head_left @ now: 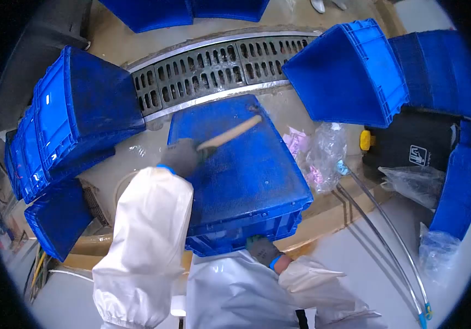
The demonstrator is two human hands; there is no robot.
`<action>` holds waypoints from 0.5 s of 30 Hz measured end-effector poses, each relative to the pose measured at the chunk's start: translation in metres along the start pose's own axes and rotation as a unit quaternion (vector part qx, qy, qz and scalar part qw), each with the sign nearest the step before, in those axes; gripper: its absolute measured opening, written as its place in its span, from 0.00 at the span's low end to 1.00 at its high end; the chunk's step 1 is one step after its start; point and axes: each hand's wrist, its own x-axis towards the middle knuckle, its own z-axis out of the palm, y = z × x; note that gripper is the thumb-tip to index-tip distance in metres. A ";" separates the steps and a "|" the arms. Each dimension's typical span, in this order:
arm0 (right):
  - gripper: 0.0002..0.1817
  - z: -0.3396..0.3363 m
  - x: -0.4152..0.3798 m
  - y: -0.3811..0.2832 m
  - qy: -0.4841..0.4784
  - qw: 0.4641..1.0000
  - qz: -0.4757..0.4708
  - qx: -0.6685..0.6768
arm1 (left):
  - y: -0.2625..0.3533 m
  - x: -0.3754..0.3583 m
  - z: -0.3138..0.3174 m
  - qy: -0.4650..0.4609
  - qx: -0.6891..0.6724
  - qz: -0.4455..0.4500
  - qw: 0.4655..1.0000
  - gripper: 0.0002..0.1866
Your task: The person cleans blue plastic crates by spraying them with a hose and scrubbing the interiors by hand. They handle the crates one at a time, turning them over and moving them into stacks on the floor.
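Note:
A blue plastic crate (235, 181) stands in front of me with a broad, wet-looking, smudged flat face turned up. My left hand (183, 157), in a grey glove, is closed round a pale wooden handle (233, 133) over the crate's left part. The handle slants away to the upper right; whatever lies at its other end is hidden under the hand. My right hand (263, 251), also gloved, is at the crate's near side, fingers curled against it and partly hidden. White sleeves cover both arms.
Blue crates stand on the left (54, 120) and right (350, 77). A metal floor drain grate (202, 68) runs behind my crate. Clear plastic bags (326, 156), a curved metal tube (389, 236) and a black bin (416, 142) are on the right.

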 end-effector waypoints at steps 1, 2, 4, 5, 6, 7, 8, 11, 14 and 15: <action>0.07 0.002 0.000 0.001 0.025 0.999 -0.017 -0.045 | -0.009 0.017 0.003 -0.009 0.027 -0.028 0.999 0.31; 0.07 0.005 0.000 0.002 0.049 0.994 -0.031 -0.091 | -0.022 0.036 0.005 -0.018 0.053 -0.054 0.997 0.32; 0.08 0.000 0.000 0.006 0.078 0.988 -0.040 -0.126 | -0.019 0.033 -0.010 -0.035 0.052 -0.086 0.994 0.32; 0.10 -0.004 0.000 0.004 0.083 0.990 -0.033 -0.112 | -0.032 0.027 -0.006 -0.043 0.036 -0.082 0.995 0.33; 0.12 -0.007 0.001 0.000 0.090 0.991 -0.026 -0.094 | -0.038 0.008 -0.007 -0.045 0.041 -0.050 0.997 0.33; 0.12 0.002 0.001 -0.001 0.083 0.993 -0.035 -0.071 | -0.038 -0.010 -0.013 -0.046 0.048 -0.019 0.998 0.34; 0.12 0.009 0.003 0.001 0.078 0.995 -0.045 -0.049 | -0.034 -0.020 -0.019 -0.055 0.031 -0.029 0.998 0.33; 0.11 -0.013 0.006 -0.003 0.031 0.999 -0.032 0.003 | -0.031 -0.025 -0.028 -0.063 -0.005 -0.053 0.997 0.31; 0.11 -0.035 0.007 -0.004 0.018 0.999 -0.022 -0.034 | -0.028 0.017 -0.021 -0.064 -0.011 -0.046 0.997 0.32; 0.10 -0.037 0.006 -0.003 0.018 0.998 -0.025 -0.058 | -0.007 0.018 -0.024 -0.073 -0.021 -0.053 0.996 0.33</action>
